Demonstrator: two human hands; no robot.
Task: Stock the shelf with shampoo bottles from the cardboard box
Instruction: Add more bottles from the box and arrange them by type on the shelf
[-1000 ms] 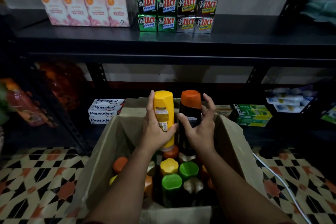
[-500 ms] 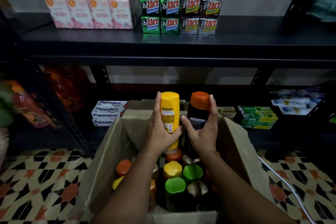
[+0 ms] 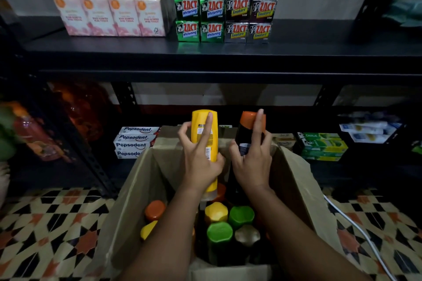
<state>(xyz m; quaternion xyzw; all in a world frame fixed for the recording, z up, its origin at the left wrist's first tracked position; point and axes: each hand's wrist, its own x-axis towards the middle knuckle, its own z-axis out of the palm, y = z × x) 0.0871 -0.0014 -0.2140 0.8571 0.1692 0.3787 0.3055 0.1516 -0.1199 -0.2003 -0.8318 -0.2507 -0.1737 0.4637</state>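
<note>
Above the cardboard box (image 3: 141, 189), left hand (image 3: 201, 162) is gripping yellow bottle (image 3: 204, 134), right hand (image 3: 253, 162) gripping orange-capped dark bottle (image 3: 247, 130); lifting straight up should be clearing the flaps.

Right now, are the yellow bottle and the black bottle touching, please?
Apart. The head view shows dark shelf and box flap between the yellow bottle and the black bottle.

A: What is the open brown cardboard box (image 3: 146, 189) like?
B: Matt, rough paperboard. The yellow plastic shampoo bottle (image 3: 204, 134) is smooth with a slight sheen, and the black plastic bottle with the orange cap (image 3: 247, 131) looks glossy.
A: And the black metal shelf (image 3: 228, 57)?
B: Painted smooth, semi-gloss; it mirrors the glossy green and grey printed card toothpaste boxes (image 3: 225, 20). The patterned floor tiles (image 3: 52, 230) look smooth and dull.
</note>
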